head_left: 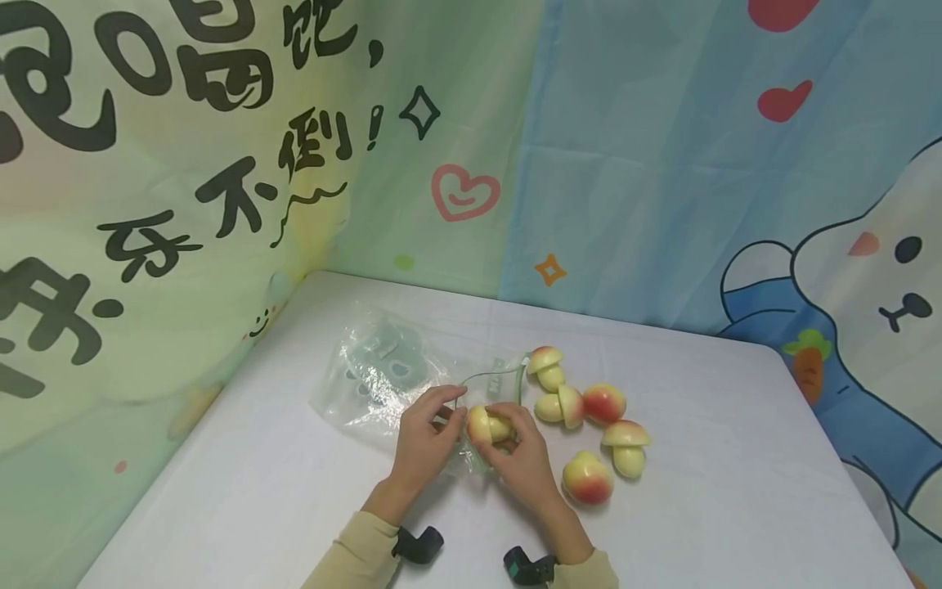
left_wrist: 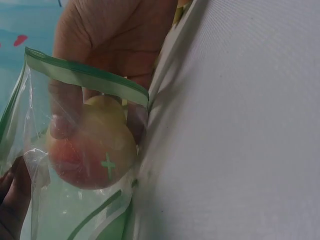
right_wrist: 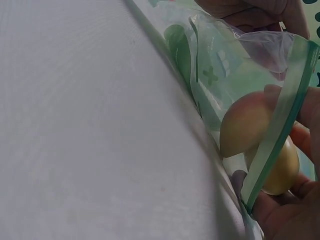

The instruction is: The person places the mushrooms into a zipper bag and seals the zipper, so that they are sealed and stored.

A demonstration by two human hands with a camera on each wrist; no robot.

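A toy mushroom point(head_left: 479, 424) with a yellow stem and a red-tinged cap is gripped by my right hand point(head_left: 526, 454). In the right wrist view, the mushroom's cap point(right_wrist: 246, 125) lies inside a clear zip bag point(right_wrist: 210, 72), while part of the stem shows beyond the green zip strip. Some fingers of the right hand reach inside the bag mouth. My left hand point(head_left: 427, 438) pinches the bag's edge on the opposite side, its fingertips partly hidden by the film. Seen from the left wrist, the green zip edge point(left_wrist: 85, 75) crosses in front of the right hand.
Several more toy mushrooms point(head_left: 562, 406) lie loose to the right of the hands, among them one nearest the front point(head_left: 587, 478). Left of the hands, clear plastic packaging point(head_left: 375, 368) with a grey-green print lies on the white table point(head_left: 721, 491). Printed cloth walls point(head_left: 625, 204) stand behind and at left.
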